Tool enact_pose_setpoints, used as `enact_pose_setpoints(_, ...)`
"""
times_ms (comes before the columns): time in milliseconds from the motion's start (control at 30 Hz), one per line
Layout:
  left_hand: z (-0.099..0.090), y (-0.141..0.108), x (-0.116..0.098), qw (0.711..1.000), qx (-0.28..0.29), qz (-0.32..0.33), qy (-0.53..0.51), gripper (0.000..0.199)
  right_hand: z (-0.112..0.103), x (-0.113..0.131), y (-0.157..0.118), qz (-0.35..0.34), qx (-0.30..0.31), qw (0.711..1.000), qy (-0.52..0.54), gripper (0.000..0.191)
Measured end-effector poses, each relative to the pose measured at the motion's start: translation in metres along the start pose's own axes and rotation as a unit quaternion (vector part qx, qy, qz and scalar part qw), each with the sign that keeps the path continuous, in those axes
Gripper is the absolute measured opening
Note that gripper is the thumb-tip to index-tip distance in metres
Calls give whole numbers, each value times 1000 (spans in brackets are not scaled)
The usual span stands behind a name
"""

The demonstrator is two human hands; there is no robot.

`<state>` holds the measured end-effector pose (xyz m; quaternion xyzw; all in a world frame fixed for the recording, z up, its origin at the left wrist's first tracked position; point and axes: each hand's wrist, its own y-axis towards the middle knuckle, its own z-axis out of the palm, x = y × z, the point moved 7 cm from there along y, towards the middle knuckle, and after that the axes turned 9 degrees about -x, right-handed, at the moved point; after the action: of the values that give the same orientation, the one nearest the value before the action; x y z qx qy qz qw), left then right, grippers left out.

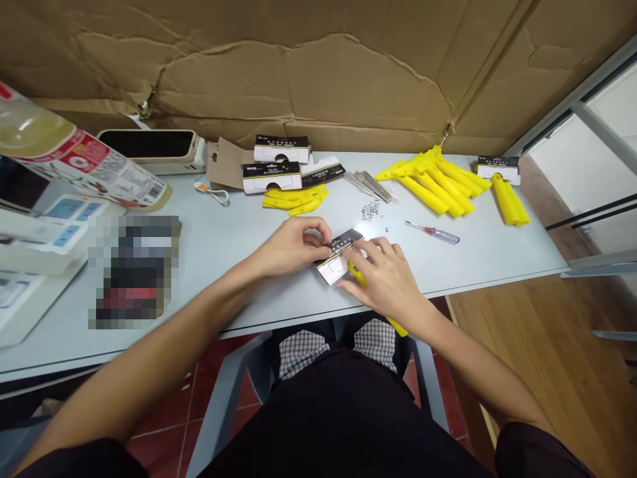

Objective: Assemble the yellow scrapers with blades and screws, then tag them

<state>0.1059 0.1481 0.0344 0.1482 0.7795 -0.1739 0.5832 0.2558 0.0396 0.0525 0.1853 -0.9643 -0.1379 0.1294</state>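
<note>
A black-and-white printed card (pixel 332 268) lies near the table's front edge between my two hands. My left hand (pixel 293 247) pinches the card's left edge between thumb and fingertips. Over the card's right part is my right hand (pixel 381 272), its fingers spread and bent, with the thumb beside a yellow handle (pixel 398 326). That handle runs under my right palm and sticks out past the table's edge. Just behind the card is a pile of small metal screws (pixel 371 211). To their right lies a screwdriver (pixel 438 234) with a clear handle.
Yellow handles (pixel 438 182) are piled at the back right, near a carded yellow tool (pixel 510 201). Metal blades (pixel 371 186), yellow strips (pixel 298 199) and folded cards (pixel 271 178) sit at the back middle. A bottle (pixel 84 156) leans at left.
</note>
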Motion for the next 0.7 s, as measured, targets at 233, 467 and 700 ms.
enact_pose_setpoints(233,8,-4,5,994,36,5,100,18,-3,6,-21,-81,18,996,-43,39)
enact_pose_setpoints(467,-1,-4,0,987,3,16,162,16,-44,-53,-93,-13,-28,999,-8,34)
enact_pose_setpoints(700,-5,-2,2,984,1,8,178,23,-69,-139,-169,71,-148,986,-44,40)
